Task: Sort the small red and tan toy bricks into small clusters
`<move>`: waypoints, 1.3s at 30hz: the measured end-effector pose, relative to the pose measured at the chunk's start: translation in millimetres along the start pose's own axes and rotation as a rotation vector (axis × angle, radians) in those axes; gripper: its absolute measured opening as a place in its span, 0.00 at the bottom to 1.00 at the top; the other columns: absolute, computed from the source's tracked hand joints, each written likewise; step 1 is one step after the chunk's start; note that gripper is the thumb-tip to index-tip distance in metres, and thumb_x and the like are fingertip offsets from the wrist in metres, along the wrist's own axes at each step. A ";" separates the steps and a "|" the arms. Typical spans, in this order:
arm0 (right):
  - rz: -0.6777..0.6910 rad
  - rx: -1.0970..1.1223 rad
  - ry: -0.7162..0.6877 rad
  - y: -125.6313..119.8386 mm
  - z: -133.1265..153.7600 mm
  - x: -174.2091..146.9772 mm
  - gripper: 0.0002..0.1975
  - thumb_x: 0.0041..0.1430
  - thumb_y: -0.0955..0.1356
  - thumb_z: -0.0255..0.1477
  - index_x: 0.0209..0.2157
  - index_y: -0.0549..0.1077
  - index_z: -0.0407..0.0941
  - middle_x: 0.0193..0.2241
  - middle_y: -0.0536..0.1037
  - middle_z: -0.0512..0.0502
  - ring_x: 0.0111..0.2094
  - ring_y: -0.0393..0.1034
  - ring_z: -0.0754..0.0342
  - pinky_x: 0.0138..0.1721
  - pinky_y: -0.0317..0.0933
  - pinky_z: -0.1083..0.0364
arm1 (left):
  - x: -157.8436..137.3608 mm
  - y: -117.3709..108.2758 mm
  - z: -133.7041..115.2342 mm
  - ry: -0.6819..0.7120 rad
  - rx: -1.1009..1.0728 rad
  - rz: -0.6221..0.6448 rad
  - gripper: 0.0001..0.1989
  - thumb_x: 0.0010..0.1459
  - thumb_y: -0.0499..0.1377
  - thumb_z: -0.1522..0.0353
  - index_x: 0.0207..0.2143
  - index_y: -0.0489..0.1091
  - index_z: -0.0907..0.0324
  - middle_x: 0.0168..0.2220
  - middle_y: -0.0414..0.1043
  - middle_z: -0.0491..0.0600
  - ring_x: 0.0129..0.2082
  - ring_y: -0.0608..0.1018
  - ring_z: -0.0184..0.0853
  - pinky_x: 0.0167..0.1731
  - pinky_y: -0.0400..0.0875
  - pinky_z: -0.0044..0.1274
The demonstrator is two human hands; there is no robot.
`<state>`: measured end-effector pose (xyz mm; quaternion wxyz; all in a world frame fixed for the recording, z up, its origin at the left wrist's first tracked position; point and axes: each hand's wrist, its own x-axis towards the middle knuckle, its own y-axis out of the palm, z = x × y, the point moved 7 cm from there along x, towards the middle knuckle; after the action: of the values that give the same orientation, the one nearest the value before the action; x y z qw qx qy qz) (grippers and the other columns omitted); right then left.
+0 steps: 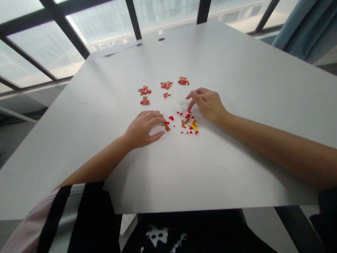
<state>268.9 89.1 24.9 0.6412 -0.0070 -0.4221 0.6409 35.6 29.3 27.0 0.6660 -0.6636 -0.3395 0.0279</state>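
My left hand point(143, 129) rests on the white table with its thumb and fingers apart. At its fingertips lie brown and red toy building bricks point(167, 128), a few of them partly behind the fingers. My right hand point(209, 103) hovers at the upper right edge of a loose pile of tiny red, brown, white and yellow bricks point(194, 127). Its thumb and index finger are bent and apart, and I see nothing between them. Between the hands are a few red bricks point(171, 118).
Farther back sit several small brick clusters: brown and red ones on the left point(144, 91), a middle one point(166, 85) and one on the right point(183, 81). The white table point(237, 168) ends close to my body. Windows and a blue curtain point(302, 31) stand beyond it.
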 end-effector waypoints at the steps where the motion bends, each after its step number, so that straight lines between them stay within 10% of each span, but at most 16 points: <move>1: -0.007 0.013 0.000 -0.6 0.8 0.0 0.44 0.65 0.53 0.68 0.24 0.82 0.49 0.38 0.83 0.41 0.41 0.79 0.47 0.55 0.69 0.43 | -0.1 0.0 -0.1 0.002 0.002 -0.001 0.15 0.70 0.59 0.60 0.53 0.74 0.57 0.55 0.81 0.58 0.61 0.80 0.47 0.61 0.73 0.41; 14: 0.005 0.002 0.034 1.6 -5.7 0.8 0.47 0.63 0.52 0.70 0.24 0.83 0.49 0.40 0.84 0.38 0.41 0.79 0.44 0.54 0.68 0.40 | -0.6 -0.5 -0.3 0.011 -0.001 -0.018 0.14 0.70 0.59 0.61 0.53 0.74 0.57 0.55 0.81 0.58 0.60 0.80 0.47 0.61 0.73 0.41; 29: 0.073 -0.321 -0.345 -1.0 21.1 -11.9 0.33 0.75 0.57 0.52 0.27 0.81 0.51 0.46 0.85 0.43 0.42 0.78 0.47 0.60 0.58 0.31 | -0.2 -1.1 -1.5 0.029 -0.010 -0.013 0.15 0.70 0.59 0.61 0.54 0.73 0.58 0.55 0.80 0.59 0.60 0.80 0.48 0.61 0.73 0.41; 39: 0.032 -0.299 -0.276 -4.2 8.1 -7.8 0.34 0.76 0.56 0.52 0.28 0.83 0.52 0.47 0.84 0.43 0.42 0.78 0.47 0.61 0.59 0.33 | -0.1 -1.4 -2.4 0.039 0.012 -0.009 0.15 0.71 0.58 0.60 0.54 0.73 0.59 0.55 0.80 0.59 0.60 0.80 0.48 0.60 0.73 0.40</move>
<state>269.2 77.6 28.3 0.5588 -0.0210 -0.5960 0.5763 36.2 27.1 28.5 0.6766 -0.6585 -0.3292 0.0139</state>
